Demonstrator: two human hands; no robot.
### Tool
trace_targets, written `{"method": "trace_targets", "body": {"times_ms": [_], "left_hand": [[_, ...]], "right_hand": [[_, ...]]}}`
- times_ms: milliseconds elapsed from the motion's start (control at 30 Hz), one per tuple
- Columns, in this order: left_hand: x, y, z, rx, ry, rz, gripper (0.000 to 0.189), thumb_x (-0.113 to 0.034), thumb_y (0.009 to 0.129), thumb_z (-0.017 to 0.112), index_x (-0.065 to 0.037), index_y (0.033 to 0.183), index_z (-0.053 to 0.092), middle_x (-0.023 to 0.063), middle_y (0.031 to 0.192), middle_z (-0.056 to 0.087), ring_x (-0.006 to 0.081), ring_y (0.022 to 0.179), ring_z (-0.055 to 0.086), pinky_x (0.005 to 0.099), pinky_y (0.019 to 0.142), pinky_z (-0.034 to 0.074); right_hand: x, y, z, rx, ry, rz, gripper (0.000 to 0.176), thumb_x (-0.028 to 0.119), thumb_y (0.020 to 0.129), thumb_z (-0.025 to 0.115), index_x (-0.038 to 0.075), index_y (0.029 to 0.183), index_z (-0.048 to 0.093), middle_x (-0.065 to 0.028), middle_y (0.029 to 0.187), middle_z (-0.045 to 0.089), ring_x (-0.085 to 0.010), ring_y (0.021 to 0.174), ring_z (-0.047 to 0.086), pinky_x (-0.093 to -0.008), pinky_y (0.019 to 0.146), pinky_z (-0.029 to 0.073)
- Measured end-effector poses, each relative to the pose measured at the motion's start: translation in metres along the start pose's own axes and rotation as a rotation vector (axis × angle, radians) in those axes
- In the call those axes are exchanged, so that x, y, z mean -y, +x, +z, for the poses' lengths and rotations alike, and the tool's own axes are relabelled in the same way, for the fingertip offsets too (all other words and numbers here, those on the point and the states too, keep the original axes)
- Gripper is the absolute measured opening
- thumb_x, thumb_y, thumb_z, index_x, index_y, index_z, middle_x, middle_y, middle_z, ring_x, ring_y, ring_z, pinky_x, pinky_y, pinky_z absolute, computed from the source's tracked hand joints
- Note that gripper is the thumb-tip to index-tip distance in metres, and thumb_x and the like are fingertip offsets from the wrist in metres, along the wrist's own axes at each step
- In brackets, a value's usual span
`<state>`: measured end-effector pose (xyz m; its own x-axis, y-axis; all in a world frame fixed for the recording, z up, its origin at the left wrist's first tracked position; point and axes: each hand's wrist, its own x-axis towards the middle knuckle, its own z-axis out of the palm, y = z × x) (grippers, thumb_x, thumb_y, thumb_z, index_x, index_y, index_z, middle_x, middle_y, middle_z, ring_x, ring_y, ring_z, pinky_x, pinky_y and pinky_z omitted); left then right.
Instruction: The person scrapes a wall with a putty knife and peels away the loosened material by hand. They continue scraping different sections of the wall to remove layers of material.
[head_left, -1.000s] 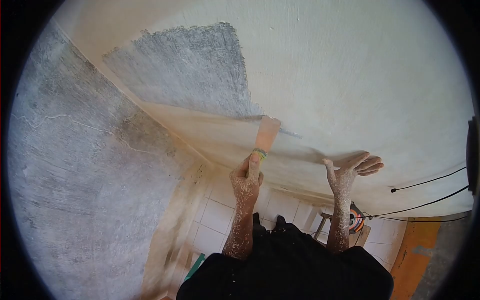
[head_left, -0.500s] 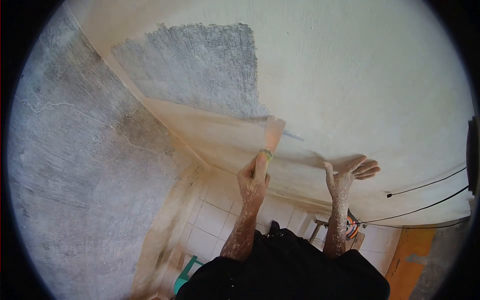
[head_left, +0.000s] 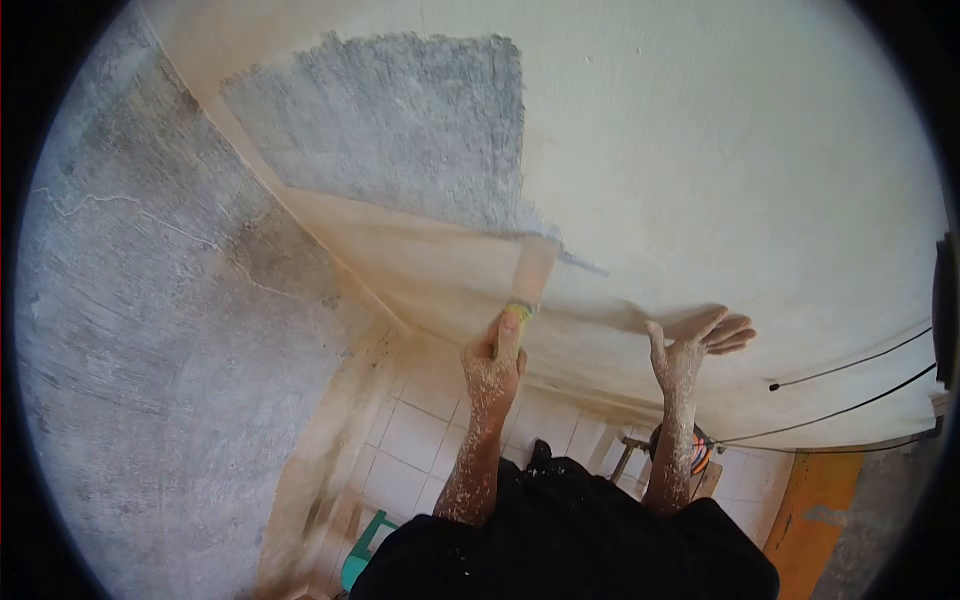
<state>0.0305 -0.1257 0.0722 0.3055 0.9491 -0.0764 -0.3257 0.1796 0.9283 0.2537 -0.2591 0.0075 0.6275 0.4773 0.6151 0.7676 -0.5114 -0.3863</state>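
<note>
Left hand clasps scraper; right hand splayed, nothing held, near wall — too steep an angle could gouge it.

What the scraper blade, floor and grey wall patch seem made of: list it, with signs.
Scraper blade: probably metal, thin and smooth-faced; motion blur leaves it open.
Floor: likely ceramic tile, pale and flat, with straight joint lines in a grid.
Grey wall patch: looks like cement plaster, matt and mottled, with a ragged edge where the pale coat stops.
</note>
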Motion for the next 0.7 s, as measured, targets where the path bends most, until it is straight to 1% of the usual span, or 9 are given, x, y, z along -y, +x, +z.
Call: {"method": "trace_targets", "body": {"times_ms": [33,133,233,333,433,533,600,633,700], "left_hand": [[-0.002,0.003,0.002,0.002,-0.005,-0.015,0.037,-0.03,0.095,0.06,0.004,0.108,0.067,-0.0044,0.06,0.045,0.0023,0.047,0.037,0.0209,0.04,0.027],[-0.013,0.012,0.012,0.012,0.052,-0.027,0.037,-0.03,0.094,0.061,0.004,0.107,0.067,-0.0044,0.06,0.045,0.0022,0.046,0.036,0.0207,0.04,0.028],[-0.007,0.005,0.007,-0.012,0.04,0.019,0.038,-0.032,0.094,0.06,0.004,0.107,0.067,-0.0043,0.059,0.045,0.0026,0.045,0.036,0.0209,0.04,0.028],[-0.008,0.005,0.012,-0.009,0.009,-0.03,0.041,-0.033,0.095,0.06,0.004,0.108,0.066,-0.0046,0.058,0.043,0.0029,0.045,0.036,0.0215,0.04,0.027],[-0.029,0.014,0.028,0.006,-0.022,0.049,0.04,-0.033,0.095,0.059,0.004,0.109,0.066,-0.0043,0.059,0.044,0.0032,0.045,0.036,0.022,0.04,0.028],[-0.031,0.014,0.014,0.012,0.068,0.093,0.038,-0.03,0.095,0.06,0.004,0.109,0.066,-0.0045,0.06,0.045,0.0032,0.046,0.037,0.0219,0.04,0.029],[-0.005,0.004,0.006,-0.031,0.068,0.06,0.038,-0.033,0.095,0.058,0.003,0.103,0.067,-0.0051,0.058,0.042,0.0027,0.046,0.036,0.0208,0.04,0.027],[-0.006,0.004,0.008,-0.046,0.072,0.045,0.038,-0.034,0.096,0.057,0.002,0.1,0.067,-0.0054,0.058,0.041,0.0024,0.045,0.035,0.0202,0.039,0.026],[-0.024,0.015,0.01,-0.031,0.082,0.08,0.038,-0.033,0.096,0.057,0.002,0.102,0.067,-0.0054,0.058,0.042,0.0023,0.046,0.036,0.02,0.04,0.027]], "right_hand": [[-0.002,0.003,0.004,0.022,0.118,0.033,0.12,0.052,0.08,0.069,-0.004,0.145,-0.016,-0.0417,0.142,-0.023,-0.0538,0.132,-0.027,-0.0651,0.104,-0.012],[-0.004,0.004,0.002,-0.02,-0.091,-0.015,0.12,0.053,0.08,0.068,-0.003,0.145,-0.016,-0.0405,0.142,-0.025,-0.0522,0.132,-0.029,-0.0663,0.102,-0.015],[0.002,0.011,-0.006,-0.047,-0.172,-0.117,0.123,0.06,0.078,0.067,0.002,0.146,-0.018,-0.039,0.138,-0.035,-0.0539,0.127,-0.036,-0.0724,0.096,-0.016],[0.004,0.01,-0.002,-0.077,-0.171,-0.089,0.12,0.056,0.08,0.066,-0.003,0.145,-0.016,-0.039,0.142,-0.028,-0.0519,0.131,-0.031,-0.0665,0.101,-0.017],[0.007,0.01,-0.001,-0.095,-0.154,-0.098,0.122,0.062,0.078,0.065,0.003,0.146,-0.019,-0.0359,0.14,-0.034,-0.0538,0.128,-0.035,-0.0722,0.097,-0.016],[0.009,0.012,-0.007,-0.069,-0.141,-0.109,0.122,0.063,0.078,0.064,0.002,0.146,-0.018,-0.035,0.142,-0.033,-0.0537,0.129,-0.034,-0.072,0.097,-0.016],[0.008,0.014,-0.008,-0.105,-0.169,-0.153,0.12,0.063,0.079,0.062,0.004,0.146,-0.017,-0.0334,0.144,-0.031,-0.0507,0.13,-0.034,-0.069,0.099,-0.018],[0.008,0.015,-0.008,-0.127,-0.183,-0.168,0.119,0.064,0.079,0.061,0.004,0.147,-0.017,-0.0325,0.144,-0.031,-0.0492,0.131,-0.033,-0.0675,0.099,-0.019],[0.009,0.01,-0.008,-0.124,-0.184,-0.146,0.119,0.066,0.079,0.059,0.005,0.147,-0.017,-0.0317,0.144,-0.032,-0.049,0.131,-0.034,-0.0676,0.099,-0.02]]}}
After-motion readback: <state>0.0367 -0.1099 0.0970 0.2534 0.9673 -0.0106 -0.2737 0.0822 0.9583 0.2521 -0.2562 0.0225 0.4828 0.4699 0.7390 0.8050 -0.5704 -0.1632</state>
